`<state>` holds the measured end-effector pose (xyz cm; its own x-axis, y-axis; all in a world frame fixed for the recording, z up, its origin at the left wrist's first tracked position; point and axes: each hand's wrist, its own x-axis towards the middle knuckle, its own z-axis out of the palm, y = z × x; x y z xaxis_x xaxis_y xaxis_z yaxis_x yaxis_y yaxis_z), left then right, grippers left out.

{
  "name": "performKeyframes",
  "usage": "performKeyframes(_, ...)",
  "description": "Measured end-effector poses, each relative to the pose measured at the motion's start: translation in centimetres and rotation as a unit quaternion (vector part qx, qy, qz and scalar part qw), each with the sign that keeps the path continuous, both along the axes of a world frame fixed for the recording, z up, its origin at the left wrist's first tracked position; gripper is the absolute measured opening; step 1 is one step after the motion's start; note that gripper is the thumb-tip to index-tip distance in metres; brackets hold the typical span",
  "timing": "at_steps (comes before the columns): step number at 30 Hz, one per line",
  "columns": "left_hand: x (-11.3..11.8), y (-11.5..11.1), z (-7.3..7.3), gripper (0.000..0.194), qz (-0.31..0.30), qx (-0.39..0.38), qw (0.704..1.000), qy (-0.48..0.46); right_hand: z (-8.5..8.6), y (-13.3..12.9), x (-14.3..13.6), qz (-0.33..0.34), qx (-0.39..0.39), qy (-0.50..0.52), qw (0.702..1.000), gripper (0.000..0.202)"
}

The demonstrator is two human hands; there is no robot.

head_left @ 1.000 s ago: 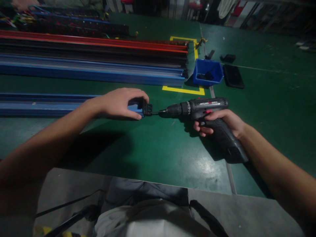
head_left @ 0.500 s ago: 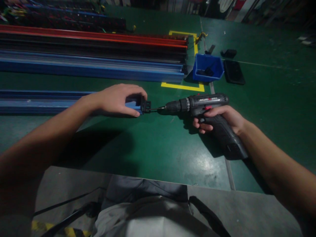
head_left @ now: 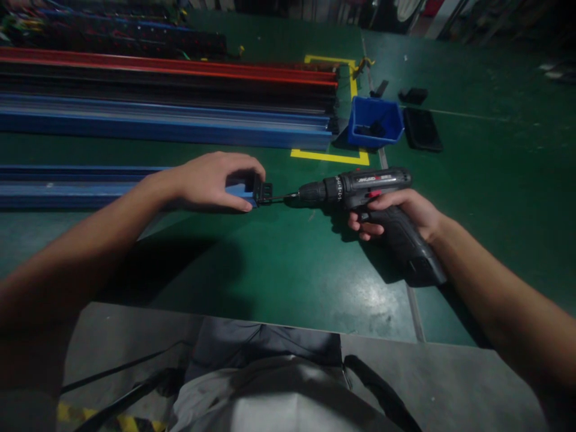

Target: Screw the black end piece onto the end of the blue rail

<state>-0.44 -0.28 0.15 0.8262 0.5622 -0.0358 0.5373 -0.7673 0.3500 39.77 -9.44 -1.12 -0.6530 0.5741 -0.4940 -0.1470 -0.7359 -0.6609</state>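
Note:
My left hand (head_left: 209, 180) is closed around the right end of a long blue metal profile (head_left: 67, 187), thumb on the near side and fingers over the far side. A black end cap (head_left: 263, 191) sits on that end, by my fingertips. My right hand (head_left: 405, 213) grips a black cordless drill (head_left: 373, 180) by its handle, with the index finger near the red switch. The drill lies level and points left. Its long bit (head_left: 278, 198) reaches the near part of the end cap; the screw, if any, is too small to make out.
Behind, several long blue profiles (head_left: 180, 123) and a red profile (head_left: 180, 67) lie side by side. A blue bin (head_left: 375, 123) with black parts stands at their right end, beside a flat black tray (head_left: 423, 129). Yellow tape (head_left: 330, 157) marks the green table (head_left: 288, 270). Tangled wires lie at the back left.
The whole view has shifted slightly, so everything appears a little further left. Both hands keep their grips, and the bit stays at the end cap.

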Motion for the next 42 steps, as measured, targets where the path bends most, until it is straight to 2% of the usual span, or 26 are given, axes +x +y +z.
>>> performKeyframes(42,-0.06,0.13,-0.19,0.063,0.004,-0.002,1.000,0.004,-0.07,-0.09,0.14,0.010,0.007,0.020,1.000,0.021)
